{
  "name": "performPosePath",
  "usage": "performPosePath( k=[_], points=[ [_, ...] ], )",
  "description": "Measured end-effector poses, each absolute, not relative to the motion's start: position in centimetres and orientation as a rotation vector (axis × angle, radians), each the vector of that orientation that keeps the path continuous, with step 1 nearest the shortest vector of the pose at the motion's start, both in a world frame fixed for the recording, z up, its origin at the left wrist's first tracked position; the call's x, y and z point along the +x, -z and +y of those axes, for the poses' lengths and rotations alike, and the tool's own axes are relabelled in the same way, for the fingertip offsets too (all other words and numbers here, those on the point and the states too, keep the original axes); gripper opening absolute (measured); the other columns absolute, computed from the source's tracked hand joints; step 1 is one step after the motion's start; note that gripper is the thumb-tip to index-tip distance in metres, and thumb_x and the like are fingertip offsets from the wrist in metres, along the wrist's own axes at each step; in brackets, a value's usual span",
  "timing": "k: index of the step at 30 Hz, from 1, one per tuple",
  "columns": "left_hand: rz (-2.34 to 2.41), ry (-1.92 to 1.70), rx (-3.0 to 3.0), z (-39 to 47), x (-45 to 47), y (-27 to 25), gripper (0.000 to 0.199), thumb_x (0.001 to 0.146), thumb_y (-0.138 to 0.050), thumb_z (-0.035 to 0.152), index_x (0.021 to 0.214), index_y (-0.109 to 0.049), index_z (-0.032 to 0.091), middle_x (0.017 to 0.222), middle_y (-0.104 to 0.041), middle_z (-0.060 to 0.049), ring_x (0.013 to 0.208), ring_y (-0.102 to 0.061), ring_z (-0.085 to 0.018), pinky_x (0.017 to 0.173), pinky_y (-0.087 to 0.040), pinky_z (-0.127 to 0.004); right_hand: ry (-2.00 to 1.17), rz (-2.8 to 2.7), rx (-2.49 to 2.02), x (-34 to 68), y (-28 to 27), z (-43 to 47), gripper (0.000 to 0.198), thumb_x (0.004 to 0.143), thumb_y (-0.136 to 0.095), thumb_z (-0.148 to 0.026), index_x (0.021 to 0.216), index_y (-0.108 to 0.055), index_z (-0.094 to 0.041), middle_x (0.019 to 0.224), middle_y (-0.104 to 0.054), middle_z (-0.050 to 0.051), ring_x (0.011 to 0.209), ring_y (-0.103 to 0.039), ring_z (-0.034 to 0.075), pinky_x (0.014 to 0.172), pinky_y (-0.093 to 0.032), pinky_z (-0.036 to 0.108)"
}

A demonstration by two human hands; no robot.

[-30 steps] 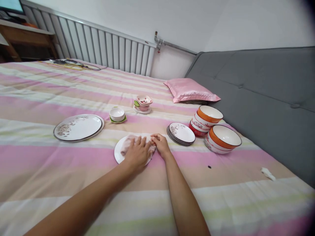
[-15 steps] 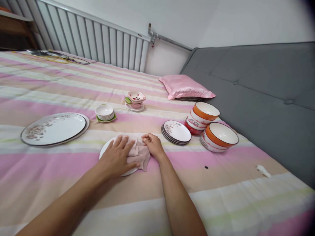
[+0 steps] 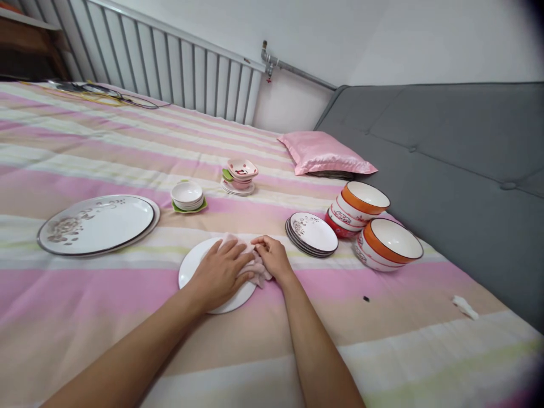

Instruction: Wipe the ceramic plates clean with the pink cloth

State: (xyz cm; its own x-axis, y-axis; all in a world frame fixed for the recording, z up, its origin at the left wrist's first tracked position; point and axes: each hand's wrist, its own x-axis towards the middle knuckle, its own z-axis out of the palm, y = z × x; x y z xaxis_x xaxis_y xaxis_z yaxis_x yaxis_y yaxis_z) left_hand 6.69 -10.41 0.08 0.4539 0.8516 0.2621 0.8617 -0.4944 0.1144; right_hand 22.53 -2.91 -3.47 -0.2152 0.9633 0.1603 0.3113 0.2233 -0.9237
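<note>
A round white plate (image 3: 193,266) lies on the striped bedspread in front of me. My left hand (image 3: 225,266) rests palm down on it, fingers stretched out, over a crumpled pale pink cloth (image 3: 258,273). At the plate's right edge, my right hand (image 3: 272,258) has its fingers curled and pinched at the rim. Folds of cloth lie against those fingers and partly hide the grip. Just right of it sits a stack of small plates (image 3: 317,232) with a brown flower pattern and dark rims.
Oval platters (image 3: 102,224) lie at left. Behind are small white bowls (image 3: 187,192) on a green dish and a stack of pink dishes (image 3: 242,169). Two stacks of orange-rimmed bowls (image 3: 393,241) stand right, near a pink pillow (image 3: 325,152) and grey headboard (image 3: 446,130).
My left hand has slid slightly right across the plate, bunching the cloth toward my right hand. My right hand keeps its place at the rim. The whole view has shifted a little.
</note>
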Motion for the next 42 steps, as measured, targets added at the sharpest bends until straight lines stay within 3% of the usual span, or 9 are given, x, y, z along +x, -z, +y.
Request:
performPosePath(
  k=[7, 10, 17, 22, 29, 32, 35, 38, 42],
  points=[
    [-1.828, 0.458, -2.51, -10.3, 5.8, -0.7, 0.039, 0.091, -0.034, 0.042, 0.12, -0.054, 0.025, 0.122, -0.057, -0.008, 0.118, -0.046, -0.024, 0.098, -0.033, -0.042, -1.054, -1.636, -1.206, 22.4, 4.3, -2.8, 0.019, 0.076, -0.049, -0.022, 0.082, -0.066, -0.02, 0.076, -0.067, 0.001, 0.073, -0.062, 0.015, 0.067, -0.048, 0.026],
    [-1.978, 0.395, -2.393, -10.6, 5.7, -1.1, 0.041, 0.091, -0.034, 0.041, 0.122, -0.053, 0.022, 0.118, -0.058, -0.01, 0.114, -0.049, -0.025, 0.095, -0.036, -0.042, -1.08, -1.578, -1.231, 22.3, 4.4, -2.8, 0.018, 0.075, -0.049, -0.025, 0.082, -0.065, -0.019, 0.072, -0.064, 0.001, 0.063, -0.059, 0.013, 0.057, -0.047, 0.024],
    [-2.254, 0.037, -2.084, -12.1, 6.5, -2.6, 0.049, 0.09, -0.034, 0.034, 0.127, -0.049, 0.006, 0.102, -0.061, -0.023, 0.093, -0.059, -0.036, 0.062, -0.048, -0.039, -1.111, -1.414, -1.289, 22.3, 4.5, -2.7, 0.02, 0.074, -0.048, -0.028, 0.083, -0.062, -0.017, 0.073, -0.059, 0.001, 0.05, -0.053, 0.008, 0.044, -0.044, 0.02],
    [-2.255, -0.11, -2.051, -13.2, 7.0, -3.4, 0.049, 0.087, -0.039, 0.029, 0.12, -0.052, -0.005, 0.086, -0.064, -0.028, 0.081, -0.063, -0.036, 0.059, -0.047, -0.039, -1.13, -1.395, -1.287, 22.3, 4.2, -2.8, 0.02, 0.074, -0.048, -0.027, 0.083, -0.062, -0.017, 0.073, -0.059, 0.0, 0.05, -0.053, 0.007, 0.044, -0.044, 0.019],
    [-2.164, -0.16, -2.205, -15.1, 8.5, -4.2, 0.036, 0.079, -0.046, 0.018, 0.109, -0.065, 0.011, 0.098, -0.066, -0.026, 0.082, -0.063, -0.037, 0.056, -0.047, -0.042, -1.146, -1.394, -1.283, 22.2, 4.1, -2.9, 0.019, 0.071, -0.051, -0.027, 0.082, -0.063, -0.017, 0.07, -0.06, 0.0, 0.05, -0.052, 0.007, 0.044, -0.043, 0.018],
    [-2.137, -0.212, -2.25, -16.2, 9.5, -3.7, 0.043, 0.074, -0.046, 0.007, 0.112, -0.064, 0.01, 0.103, -0.065, -0.029, 0.08, -0.064, -0.037, 0.055, -0.047, -0.043, -1.153, -1.397, -1.276, 22.2, 4.1, -2.9, 0.019, 0.071, -0.051, -0.028, 0.081, -0.063, -0.017, 0.07, -0.06, 0.0, 0.05, -0.052, 0.007, 0.044, -0.043, 0.018],
    [-2.098, -0.071, -2.304, -17.5, 10.3, -1.8, 0.043, 0.075, -0.047, 0.011, 0.114, -0.063, 0.007, 0.096, -0.067, -0.027, 0.074, -0.065, -0.032, 0.058, -0.048, -0.042, -1.16, -1.399, -1.269, 22.2, 4.3, -2.8, 0.019, 0.071, -0.052, -0.028, 0.082, -0.063, -0.016, 0.07, -0.059, 0.0, 0.05, -0.052, 0.007, 0.043, -0.043, 0.018],
    [-1.956, 0.233, -2.351, -18.9, 11.4, 0.7, 0.047, 0.077, -0.045, 0.017, 0.121, -0.06, 0.014, 0.105, -0.067, -0.024, 0.086, -0.064, -0.034, 0.068, -0.049, -0.049, -1.16, -1.397, -1.262, 22.2, 4.3, -2.8, 0.019, 0.071, -0.053, -0.028, 0.082, -0.063, -0.016, 0.069, -0.059, 0.0, 0.05, -0.051, 0.007, 0.043, -0.043, 0.017],
    [-1.907, 0.129, -2.244, -20.0, 13.2, 2.4, 0.046, 0.075, -0.047, 0.015, 0.119, -0.062, 0.013, 0.118, -0.061, -0.024, 0.101, -0.059, -0.04, 0.074, -0.046, -0.055, -1.157, -1.399, -1.254, 22.1, 4.2, -2.9, 0.018, 0.07, -0.053, -0.027, 0.081, -0.063, -0.016, 0.068, -0.06, 0.0, 0.049, -0.051, 0.007, 0.043, -0.042, 0.018]
  ],
)
